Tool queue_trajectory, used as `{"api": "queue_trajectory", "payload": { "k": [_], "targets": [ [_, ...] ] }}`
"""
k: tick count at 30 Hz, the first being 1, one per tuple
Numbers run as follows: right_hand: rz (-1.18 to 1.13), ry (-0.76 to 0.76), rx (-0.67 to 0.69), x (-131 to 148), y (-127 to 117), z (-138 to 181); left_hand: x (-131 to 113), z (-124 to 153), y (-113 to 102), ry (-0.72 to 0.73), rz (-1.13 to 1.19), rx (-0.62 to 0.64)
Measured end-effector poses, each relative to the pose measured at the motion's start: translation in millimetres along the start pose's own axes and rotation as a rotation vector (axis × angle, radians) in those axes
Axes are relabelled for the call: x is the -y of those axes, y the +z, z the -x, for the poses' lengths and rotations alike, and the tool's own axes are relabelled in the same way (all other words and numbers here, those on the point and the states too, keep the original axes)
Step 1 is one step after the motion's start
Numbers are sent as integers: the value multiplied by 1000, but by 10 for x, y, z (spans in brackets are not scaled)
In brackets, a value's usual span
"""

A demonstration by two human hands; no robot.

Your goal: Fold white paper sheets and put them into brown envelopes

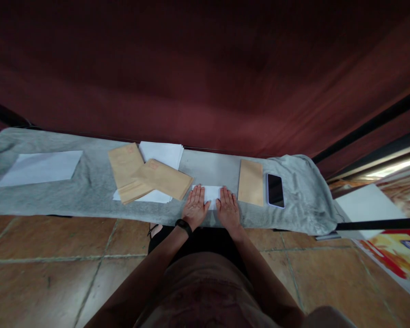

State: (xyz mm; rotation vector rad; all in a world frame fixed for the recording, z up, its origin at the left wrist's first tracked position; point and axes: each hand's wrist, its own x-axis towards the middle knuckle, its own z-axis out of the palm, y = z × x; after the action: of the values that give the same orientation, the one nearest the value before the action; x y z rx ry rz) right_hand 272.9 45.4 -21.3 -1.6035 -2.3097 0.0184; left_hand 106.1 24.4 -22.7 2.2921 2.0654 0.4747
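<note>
A small white sheet of paper (212, 194), which looks folded, lies on the grey cloth in front of me. My left hand (194, 206) rests flat on its left part, fingers stretched forward, with a black band on the wrist. On the right part of the paper lies my right hand (228, 207), also flat with the fingers out. Just left of my hands is a brown envelope (167, 176), crossing other brown envelopes (126, 164) and a stack of white sheets (162, 152). A single brown envelope (251, 182) lies to the right of my right hand.
A phone (275, 190) lies face up beyond the single envelope. At the far left, white paper (43, 167) rests on the grey cloth (95, 182). A dark red curtain-like surface (205, 82) rises behind. A printed red and yellow package (403, 255) is at lower right.
</note>
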Motion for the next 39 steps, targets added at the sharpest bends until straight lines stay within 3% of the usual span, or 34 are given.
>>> {"api": "queue_trajectory", "payload": {
  "k": [12, 15, 23, 33, 39],
  "targets": [
    [-32, 37, -48, -31, -19, 47, 63, 151, -85, 16, 7, 3],
    [-47, 36, -39, 87, -47, 16, 54, 149, -90, 15, -9, 10],
    [-159, -152, 82, 515, -7, -28, 103, 154, -59, 27, -24, 80],
    [-90, -78, 67, 283, 6, -18, 123, 166, -26, 37, 17, -30],
    [-56, -36, 33, 190, -22, -15, 173, 246, -72, 37, -4, -26]
  ]
}}
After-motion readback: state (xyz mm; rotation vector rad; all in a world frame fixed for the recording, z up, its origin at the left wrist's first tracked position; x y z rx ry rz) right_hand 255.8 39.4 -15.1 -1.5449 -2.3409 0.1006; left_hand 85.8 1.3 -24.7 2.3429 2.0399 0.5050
